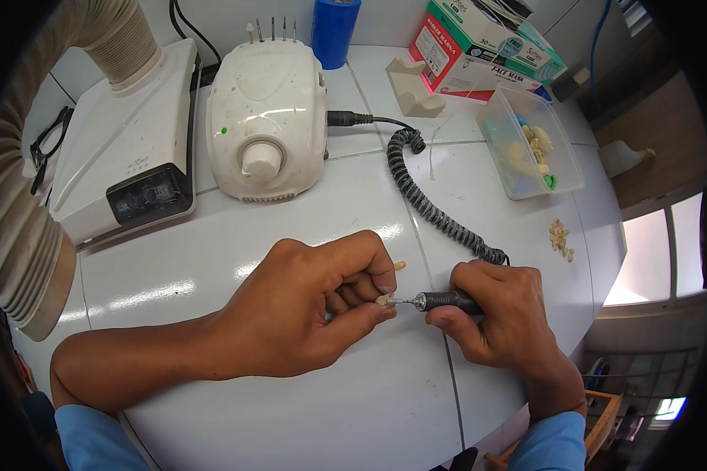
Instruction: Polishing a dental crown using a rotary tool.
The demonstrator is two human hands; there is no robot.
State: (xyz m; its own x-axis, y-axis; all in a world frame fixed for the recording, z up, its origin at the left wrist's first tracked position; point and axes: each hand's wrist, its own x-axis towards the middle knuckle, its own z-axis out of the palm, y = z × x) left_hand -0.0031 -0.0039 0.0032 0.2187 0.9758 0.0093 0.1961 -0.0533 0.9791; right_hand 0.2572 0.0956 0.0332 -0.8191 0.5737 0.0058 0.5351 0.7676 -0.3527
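My left hand (306,306) pinches a small cream-coloured piece (383,301) between its fingertips; a short pale tip (400,265) sticks out above the index finger. My right hand (499,310) grips a black rotary handpiece (448,302), whose thin metal bit points left and meets the piece at my left fingertips. A grey coiled cord (424,204) runs from the handpiece up to the white control unit (267,102), which has a round knob, a small green light and several bits standing on its top.
A white machine (110,180) with a large flexible hose (23,251) fills the left. Behind stand a blue cylinder (334,31), mask boxes (471,63) and a beige holder (412,90). A plastic tub (518,177) of small pieces and a pile of cream bits (560,239) lie right.
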